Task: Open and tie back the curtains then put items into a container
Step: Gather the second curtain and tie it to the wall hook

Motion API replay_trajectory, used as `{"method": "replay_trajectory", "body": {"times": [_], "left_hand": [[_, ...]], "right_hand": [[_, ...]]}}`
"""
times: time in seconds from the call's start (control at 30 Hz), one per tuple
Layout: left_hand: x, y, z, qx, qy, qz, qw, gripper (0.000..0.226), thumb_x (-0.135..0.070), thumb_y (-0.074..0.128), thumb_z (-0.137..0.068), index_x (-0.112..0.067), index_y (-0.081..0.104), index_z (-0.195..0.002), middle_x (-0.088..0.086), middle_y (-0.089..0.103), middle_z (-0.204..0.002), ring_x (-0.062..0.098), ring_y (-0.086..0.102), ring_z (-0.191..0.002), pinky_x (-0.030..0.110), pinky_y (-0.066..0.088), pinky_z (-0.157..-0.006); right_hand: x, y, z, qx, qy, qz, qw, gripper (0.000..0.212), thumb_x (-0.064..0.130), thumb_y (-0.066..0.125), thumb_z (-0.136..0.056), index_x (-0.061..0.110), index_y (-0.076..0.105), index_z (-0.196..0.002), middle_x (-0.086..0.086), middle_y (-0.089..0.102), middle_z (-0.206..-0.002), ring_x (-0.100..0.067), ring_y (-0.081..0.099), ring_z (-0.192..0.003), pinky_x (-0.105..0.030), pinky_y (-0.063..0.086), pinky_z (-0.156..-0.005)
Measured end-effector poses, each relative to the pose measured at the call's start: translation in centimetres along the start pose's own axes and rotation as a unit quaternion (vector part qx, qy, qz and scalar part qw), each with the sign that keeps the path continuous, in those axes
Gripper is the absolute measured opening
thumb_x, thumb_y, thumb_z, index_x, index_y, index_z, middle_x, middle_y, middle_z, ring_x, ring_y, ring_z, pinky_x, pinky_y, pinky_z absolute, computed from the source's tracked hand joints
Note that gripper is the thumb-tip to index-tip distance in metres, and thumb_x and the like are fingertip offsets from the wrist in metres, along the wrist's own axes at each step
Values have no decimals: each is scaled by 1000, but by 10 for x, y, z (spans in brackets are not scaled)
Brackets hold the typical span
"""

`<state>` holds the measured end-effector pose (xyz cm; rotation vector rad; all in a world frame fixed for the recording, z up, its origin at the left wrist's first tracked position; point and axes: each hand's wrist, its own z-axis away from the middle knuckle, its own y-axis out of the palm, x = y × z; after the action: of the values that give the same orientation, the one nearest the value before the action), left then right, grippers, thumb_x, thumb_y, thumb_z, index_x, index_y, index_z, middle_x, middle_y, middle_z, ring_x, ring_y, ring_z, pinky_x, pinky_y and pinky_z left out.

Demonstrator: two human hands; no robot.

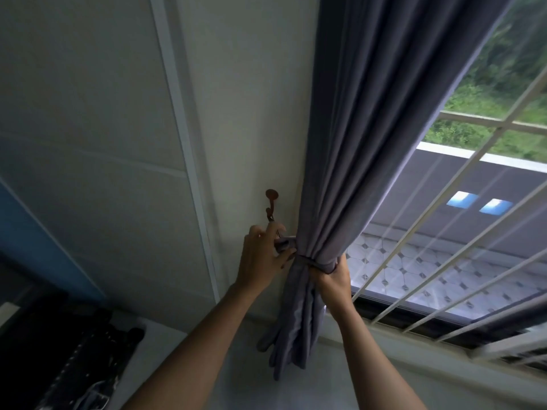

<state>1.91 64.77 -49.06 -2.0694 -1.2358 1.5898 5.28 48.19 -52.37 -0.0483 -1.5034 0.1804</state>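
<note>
The right hand (334,278) grips the gathered curtain (340,173) at its cinched waist, where the tieback (313,263) wraps it. The left hand (262,261), just left, pinches the tieback's end below the wall hook (270,202). No writing shows.

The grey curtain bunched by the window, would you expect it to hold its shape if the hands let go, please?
Probably not: the grey curtain hangs in soft folds, so it looks floppy. The tieback cinches it easily, suggesting light, compressible cloth. Its loose tail would likely sag.
</note>
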Motion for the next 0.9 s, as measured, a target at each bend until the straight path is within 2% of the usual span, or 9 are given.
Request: {"method": "replay_trajectory", "body": {"times": [0.1, 0.17, 0.23, 0.33, 0.5, 0.6, 0.67, 0.8, 0.9], "left_hand": [[-2, -14, -3, -34, 114, -108, 987, 27, -26, 74, -74, -17, 62, -97, 4, 61, -83, 22, 54, -86, 28, 44, -75], [2, -17, -3, -2, 161, -138, 977, 21, -21, 68, -81, -14, 62, -100, 3, 63, -84, 22, 57, -83, 30, 43, -85], [13, -17, 1, 24, 170, -141, 975, 23, -16, 63, -86, -12, 59, -108, 4, 64, -92, 23, 60, -81, 35, 47, -87], [22, -17, 15, 24, 165, -145, 975, 38, -13, 65, -82, -17, 50, -117, 4, 64, -104, 25, 59, -80, 33, 45, -73], [19, -22, 17, -42, 212, -184, 959, 36, -14, 69, -70, -17, 52, -102, 4, 63, -84, 23, 49, -93, 33, 35, -83], [18, -26, 20, 19, 206, -139, 968, 39, -9, 73, -71, -17, 47, -99, 10, 60, -76, 29, 58, -75, 33, 44, -65], [16, -31, 23, 37, 210, -123, 969, 45, -4, 76, -70, -17, 47, -102, 11, 63, -73, 30, 61, -65, 28, 45, -54], [29, -39, 37, 38, 214, -113, 969, 44, -10, 60, -84, -17, 47, -125, 10, 63, -90, 23, 63, -68, 31, 53, -55], [51, -45, 52, 25, 207, -167, 964, 46, -10, 68, -81, -18, 49, -123, 7, 59, -87, 24, 62, -59, 30, 52, -47]], "right_hand": [[1, 4, 3, -6, -11, 6, 1000, 36, 0, 67, -79, 19, 52, -105, 8, 61, -90, -4, 57, -78, -23, 50, -66], [0, 7, 6, -13, -14, 1, 1000, 33, 0, 67, -79, 15, 52, -104, 7, 60, -88, -6, 56, -77, -23, 49, -65], [-1, 10, 8, -15, -18, 5, 1000, 32, 0, 67, -79, 14, 52, -104, 4, 60, -88, -7, 55, -76, -24, 48, -65], [-1, 13, 11, -18, -30, 17, 999, 29, 2, 67, -80, 13, 52, -102, 4, 61, -86, -5, 54, -72, -14, 44, -59], [-10, 16, 20, -18, -29, 45, 998, 26, 6, 66, -79, 13, 53, -100, -3, 63, -85, -13, 54, -73, -25, 45, -60], [-19, 17, 23, -23, -40, 81, 996, 27, 11, 68, -80, 13, 52, -102, -5, 63, -86, -21, 58, -77, -32, 45, -61], [-21, 19, 24, -9, -57, 116, 992, 30, 17, 69, -80, 17, 51, -104, -5, 62, -90, -22, 58, -81, -25, 43, -58], [-23, 20, 23, 10, -68, 157, 985, 34, 24, 71, -80, 19, 50, -106, -3, 60, -93, -20, 55, -84, -14, 36, -57], [-22, 20, 23, 20, -83, 175, 981, 37, 24, 70, -78, 17, 51, -108, -3, 60, -93, -21, 54, -86, -18, 37, -58]]}}
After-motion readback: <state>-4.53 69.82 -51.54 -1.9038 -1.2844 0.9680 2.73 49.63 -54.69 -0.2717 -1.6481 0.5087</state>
